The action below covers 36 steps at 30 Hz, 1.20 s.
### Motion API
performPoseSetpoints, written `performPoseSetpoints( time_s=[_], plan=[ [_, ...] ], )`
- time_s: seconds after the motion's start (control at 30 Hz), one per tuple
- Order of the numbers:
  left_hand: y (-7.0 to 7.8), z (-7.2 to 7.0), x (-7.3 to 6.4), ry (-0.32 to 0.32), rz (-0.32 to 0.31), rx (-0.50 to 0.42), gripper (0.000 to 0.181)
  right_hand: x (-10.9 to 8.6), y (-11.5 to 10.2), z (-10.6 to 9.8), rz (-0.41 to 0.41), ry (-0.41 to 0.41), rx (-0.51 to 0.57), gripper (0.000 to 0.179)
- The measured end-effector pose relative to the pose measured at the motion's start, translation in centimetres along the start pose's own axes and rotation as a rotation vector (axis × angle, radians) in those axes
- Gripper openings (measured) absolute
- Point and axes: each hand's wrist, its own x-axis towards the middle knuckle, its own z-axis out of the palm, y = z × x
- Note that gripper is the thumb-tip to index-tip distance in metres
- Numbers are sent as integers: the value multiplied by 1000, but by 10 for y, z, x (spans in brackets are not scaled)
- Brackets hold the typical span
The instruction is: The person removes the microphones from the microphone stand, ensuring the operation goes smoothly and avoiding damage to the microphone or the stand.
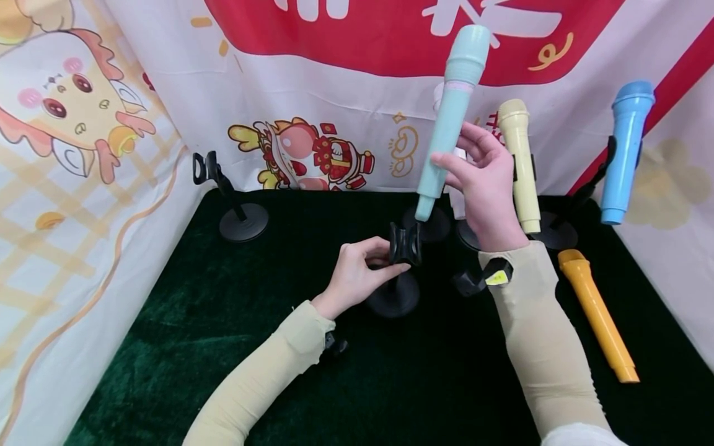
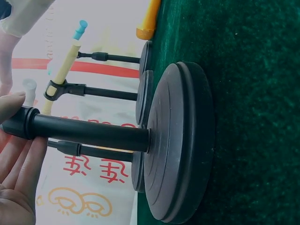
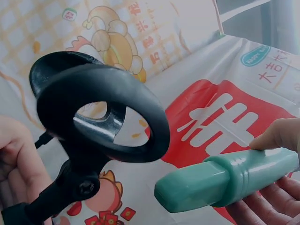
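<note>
My right hand [image 1: 488,186] grips a mint-green microphone [image 1: 454,108] by its lower body, head up and tilted to the right. Its narrow tail end hangs just above the clip of a black microphone stand [image 1: 405,244], apart from it in the right wrist view [image 3: 187,187]. The thumb and fingers of my left hand [image 1: 359,272] hold this stand near the top of its post, below the clip. In the left wrist view the stand's round base [image 2: 180,140] rests on the green cloth. The clip's oval loop [image 3: 103,112] holds nothing.
Blue [image 1: 629,152] and pale yellow [image 1: 519,161] microphones sit in stands at the back right. A white one [image 1: 457,201] is mostly hidden behind my right hand. An orange microphone [image 1: 599,316] lies on the green cloth [image 1: 184,347]. A bare stand [image 1: 243,222] is at back left.
</note>
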Motion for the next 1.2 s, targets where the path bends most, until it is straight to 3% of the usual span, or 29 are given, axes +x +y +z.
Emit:
performPoseSetpoints(
  time_s=[0.4, 1.2],
  plan=[
    [0, 1, 0, 10, -20, 2, 15, -8, 2, -16, 14, 46, -64, 46],
    [-1, 2, 0, 13, -7, 15, 16, -37, -5, -60, -6, 93, -81, 48]
  ],
)
